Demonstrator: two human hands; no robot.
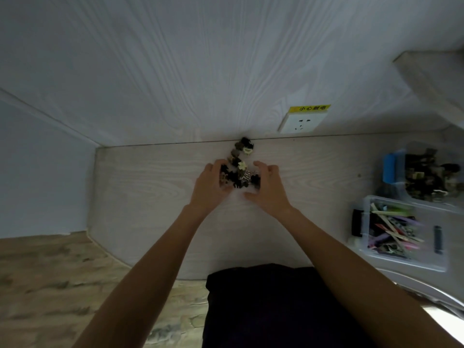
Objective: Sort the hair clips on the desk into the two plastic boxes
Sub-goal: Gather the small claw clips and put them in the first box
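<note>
both hands, left hand (211, 183) and right hand (267, 187), cupped loosely around the hair clips (238, 172) mid-desk (150, 197), not clenched. probably light, springy, tangly stuff. best scooped from underneath, then over to the boxes (401, 257) on the right.

We cannot tell single clips apart in the dark pile (238, 175), partly hidden by the left hand (212, 184), and the far box (426, 172) is blurred.
</note>
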